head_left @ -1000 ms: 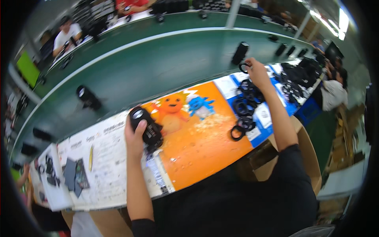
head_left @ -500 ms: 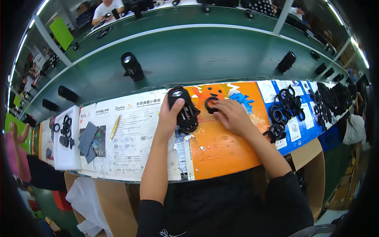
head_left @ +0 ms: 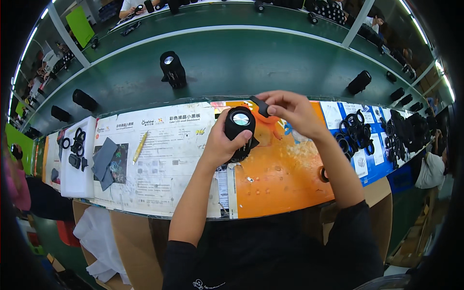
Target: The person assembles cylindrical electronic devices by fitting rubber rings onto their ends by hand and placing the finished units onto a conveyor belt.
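My left hand (head_left: 218,145) is wrapped round a black cylindrical speaker (head_left: 238,126), its thumb across the near side. The speaker's round, silvery end faces up toward me, and part of its body is hidden behind the fingers. Just right of its top, my right hand (head_left: 294,112) pinches a black ring (head_left: 260,106) between thumb and fingers. The ring is tilted nearly edge-on and apart from the speaker. Both hands are above the orange part of the worktop (head_left: 275,186).
Several black rings (head_left: 355,133) lie piled on the blue sheet at right. To the left are a yellow pen (head_left: 140,147), grey cloth pieces (head_left: 104,164) and a white foam tray (head_left: 77,181) with black parts. Similar speakers (head_left: 173,72) stand on the green conveyor (head_left: 261,67) beyond.
My right hand has lifted the ring off the worktop and tilted it. My left hand has moved right and turned the speaker's silvery end up.
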Demonstrator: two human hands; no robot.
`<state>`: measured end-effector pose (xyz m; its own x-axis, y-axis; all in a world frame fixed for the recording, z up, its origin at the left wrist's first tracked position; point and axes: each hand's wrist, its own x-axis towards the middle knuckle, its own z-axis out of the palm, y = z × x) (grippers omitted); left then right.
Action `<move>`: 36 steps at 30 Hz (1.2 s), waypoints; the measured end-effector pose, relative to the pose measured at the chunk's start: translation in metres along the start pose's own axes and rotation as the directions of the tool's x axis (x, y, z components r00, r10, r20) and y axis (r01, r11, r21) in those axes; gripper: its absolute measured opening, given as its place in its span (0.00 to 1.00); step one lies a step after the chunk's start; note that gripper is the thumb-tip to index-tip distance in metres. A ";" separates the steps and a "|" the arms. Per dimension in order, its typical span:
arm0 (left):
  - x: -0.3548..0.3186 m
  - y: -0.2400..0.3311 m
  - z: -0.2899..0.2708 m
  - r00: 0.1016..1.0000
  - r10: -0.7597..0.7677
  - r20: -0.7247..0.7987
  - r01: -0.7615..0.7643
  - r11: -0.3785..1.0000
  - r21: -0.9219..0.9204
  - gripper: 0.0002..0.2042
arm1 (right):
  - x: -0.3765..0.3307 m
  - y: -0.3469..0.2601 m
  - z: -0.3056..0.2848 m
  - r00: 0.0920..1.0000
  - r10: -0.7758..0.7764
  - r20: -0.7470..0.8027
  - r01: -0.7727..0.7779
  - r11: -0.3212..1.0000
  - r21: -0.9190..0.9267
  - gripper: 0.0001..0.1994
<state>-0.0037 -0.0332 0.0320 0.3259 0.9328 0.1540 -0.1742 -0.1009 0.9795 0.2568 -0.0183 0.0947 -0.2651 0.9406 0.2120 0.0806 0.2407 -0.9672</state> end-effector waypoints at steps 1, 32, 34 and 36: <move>-0.001 -0.003 0.001 1.000 0.013 0.000 -0.013 1.000 0.021 0.33 | 0.009 -0.009 -0.001 0.995 0.007 0.098 -0.007 1.000 0.007 0.09; 0.001 -0.007 0.008 0.996 0.004 0.085 0.001 0.998 -0.061 0.43 | 0.018 -0.058 0.010 0.781 -0.187 0.596 0.540 0.682 -0.494 0.26; 0.003 -0.006 0.007 0.997 0.006 0.079 -0.001 0.998 -0.057 0.43 | 0.018 -0.060 0.010 0.775 -0.192 0.602 0.575 0.610 -0.546 0.27; 0.006 -0.006 0.006 0.996 0.023 0.087 -0.024 1.000 0.008 0.43 | 0.018 -0.061 0.010 0.775 -0.182 0.605 0.574 0.603 -0.554 0.26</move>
<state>0.0048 -0.0289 0.0279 0.4017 0.8964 0.1873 -0.1742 -0.1260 0.9766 0.2377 -0.0180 0.1566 -0.8018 0.5402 0.2555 0.4286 0.8178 -0.3841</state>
